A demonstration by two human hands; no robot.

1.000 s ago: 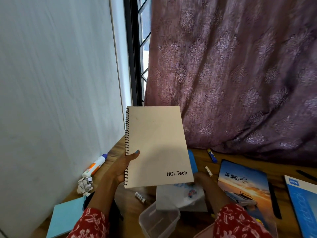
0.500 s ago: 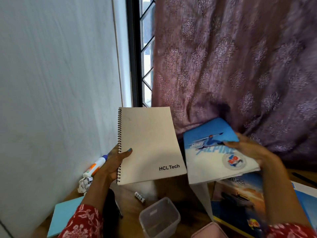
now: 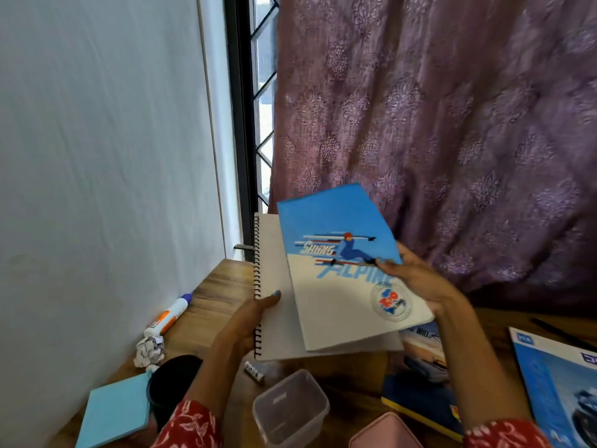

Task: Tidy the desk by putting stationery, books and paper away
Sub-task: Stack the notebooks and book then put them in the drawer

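Head view, low centre: clear tub [image 3: 290, 410] open on desk [image 3: 223, 295], right beneath held books. Mid-frame: left hand [image 3: 245, 321] gripping spiral notebook [image 3: 274, 305] by its binding, right hand [image 3: 416, 279] pinching ski-cover book [image 3: 339, 292] laid askew on top. Could slide off that loose overlap, knocking tub or glue stick [image 3: 168, 315] by wall
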